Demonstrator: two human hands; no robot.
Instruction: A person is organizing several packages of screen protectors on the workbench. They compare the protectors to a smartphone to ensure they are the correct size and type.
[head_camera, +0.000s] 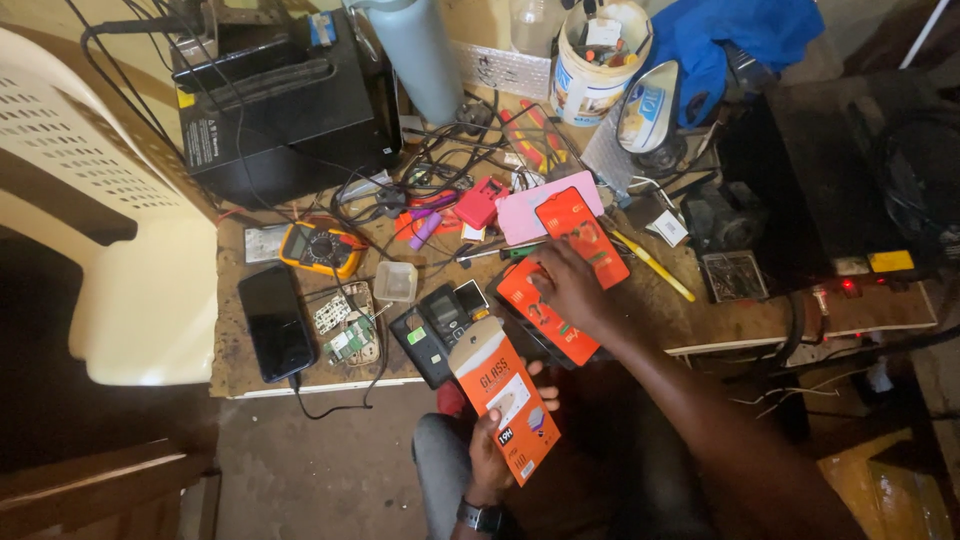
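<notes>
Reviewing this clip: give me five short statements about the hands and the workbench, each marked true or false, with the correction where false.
1. The left hand holds an orange flat package. True.
2. The right hand is raised clear of the bench. False: it rests on an orange package lying on the workbench.
3. A yellow multimeter lies on the bench. True.
4. The dark smartphone sits at the right end of the bench. False: it lies near the left end.
5. The white bucket is empty. False: it holds tools and small items.
</notes>
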